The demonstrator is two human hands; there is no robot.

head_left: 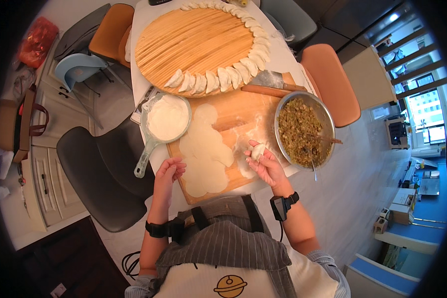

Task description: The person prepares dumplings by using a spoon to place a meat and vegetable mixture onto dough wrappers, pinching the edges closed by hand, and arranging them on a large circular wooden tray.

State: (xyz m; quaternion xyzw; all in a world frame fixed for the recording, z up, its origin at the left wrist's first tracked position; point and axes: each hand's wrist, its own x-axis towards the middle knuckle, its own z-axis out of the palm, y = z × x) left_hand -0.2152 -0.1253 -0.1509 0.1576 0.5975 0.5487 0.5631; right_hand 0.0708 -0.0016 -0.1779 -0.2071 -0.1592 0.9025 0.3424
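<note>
In my right hand (pixel 269 170) is a folded dumpling (pixel 258 151), pinched between thumb and fingers over the floured right part of the wooden board (pixel 186 192). My left hand (pixel 169 171) hovers at the board's left edge, its fingers loosely bent and apart, with nothing in them. Between the hands lie flat, overlapping round dough wrappers (pixel 203 154). To the right of my right hand stands a metal bowl (pixel 280 141) of chopped filling (pixel 300 126), with chopsticks (pixel 333 140) and a spoon (pixel 314 169) in it.
Beyond the board, a round wooden tray (pixel 188 44) carries dumplings (pixel 231 77) along its rim. A handled pan (pixel 143 161) of white flour (pixel 168 116) stands at left. A rolling pin (pixel 265 91) and a cleaver (pixel 269 78) lie near the bowl. Chairs (pixel 109 174) surround the table.
</note>
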